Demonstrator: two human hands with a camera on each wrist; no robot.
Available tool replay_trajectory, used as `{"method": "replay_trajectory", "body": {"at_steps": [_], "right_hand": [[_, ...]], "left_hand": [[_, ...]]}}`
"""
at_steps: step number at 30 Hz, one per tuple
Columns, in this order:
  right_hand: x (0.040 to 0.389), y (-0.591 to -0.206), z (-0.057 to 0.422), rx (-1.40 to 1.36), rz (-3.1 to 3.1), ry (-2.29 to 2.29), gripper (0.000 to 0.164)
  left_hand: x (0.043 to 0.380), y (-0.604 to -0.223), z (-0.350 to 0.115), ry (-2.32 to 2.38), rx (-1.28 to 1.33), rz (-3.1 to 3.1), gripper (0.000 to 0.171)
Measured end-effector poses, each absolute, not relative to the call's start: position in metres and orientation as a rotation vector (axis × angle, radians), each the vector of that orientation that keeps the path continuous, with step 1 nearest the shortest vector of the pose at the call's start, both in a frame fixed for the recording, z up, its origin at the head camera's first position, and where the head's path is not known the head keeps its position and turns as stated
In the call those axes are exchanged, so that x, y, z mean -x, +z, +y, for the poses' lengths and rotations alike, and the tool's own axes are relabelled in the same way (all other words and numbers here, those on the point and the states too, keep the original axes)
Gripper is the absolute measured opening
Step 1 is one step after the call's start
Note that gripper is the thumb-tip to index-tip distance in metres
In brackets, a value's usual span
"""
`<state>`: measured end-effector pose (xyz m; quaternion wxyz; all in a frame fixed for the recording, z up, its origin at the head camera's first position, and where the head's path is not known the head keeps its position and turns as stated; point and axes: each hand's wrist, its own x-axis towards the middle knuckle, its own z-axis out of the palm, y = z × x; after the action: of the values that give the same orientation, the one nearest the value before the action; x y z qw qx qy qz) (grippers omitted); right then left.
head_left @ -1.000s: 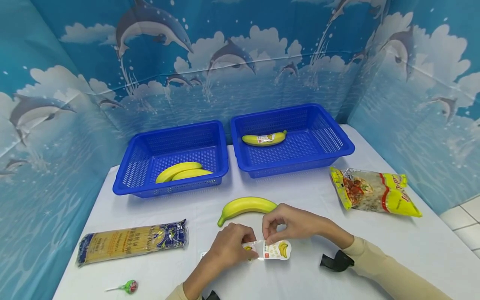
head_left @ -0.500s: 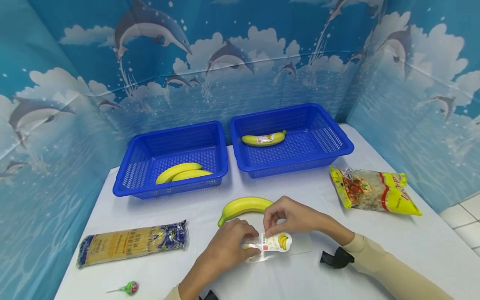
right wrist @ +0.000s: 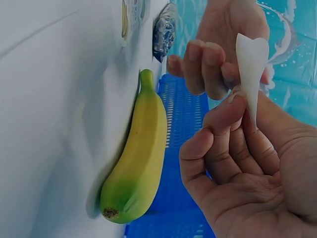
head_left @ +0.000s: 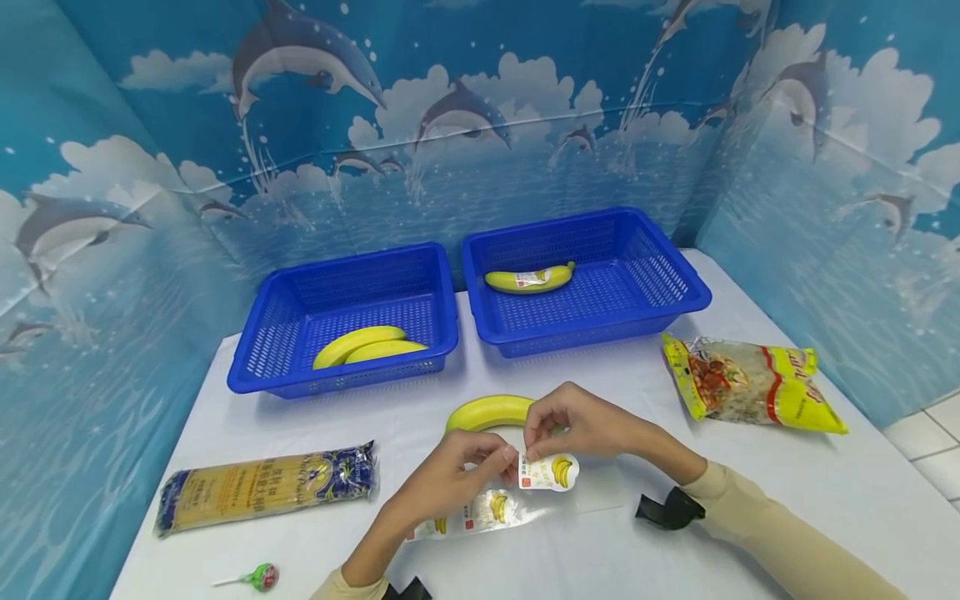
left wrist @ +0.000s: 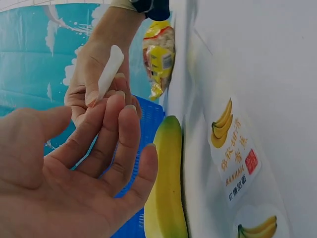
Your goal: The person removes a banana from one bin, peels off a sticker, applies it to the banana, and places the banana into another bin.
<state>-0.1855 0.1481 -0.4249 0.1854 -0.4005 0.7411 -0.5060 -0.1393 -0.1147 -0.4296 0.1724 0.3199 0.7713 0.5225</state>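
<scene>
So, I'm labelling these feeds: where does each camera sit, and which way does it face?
Head: on the person's head, facing forward and down over a white-covered table; left hand, right hand and beige fabric sleeves show.
Left wrist: on that wrist, looking past the left hand toward the right hand; both show.
Right wrist: on that wrist, looking past the right hand, which pinches a white banana-printed label, toward the left hand; both show.
Shared: both wrist views show the label and a curved yellow banana.
</scene>
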Motion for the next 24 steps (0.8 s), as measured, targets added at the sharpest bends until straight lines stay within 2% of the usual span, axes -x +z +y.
{"method": "replay_trajectory", "body": {"at_steps": [11, 24], "right_hand": [[0.191, -0.421, 0.141, 1.144, 2.075, -1.445, 0.008], [0.198, -0.419, 0.143, 1.107, 2.143, -1.472, 0.006]], "left_hand": [[0.138, -0.430, -0.113, 1.523, -0.823, 2.241, 0.011], [0.140, -0.425, -0.119, 1.518, -0.672, 2.457, 0.010]]}}
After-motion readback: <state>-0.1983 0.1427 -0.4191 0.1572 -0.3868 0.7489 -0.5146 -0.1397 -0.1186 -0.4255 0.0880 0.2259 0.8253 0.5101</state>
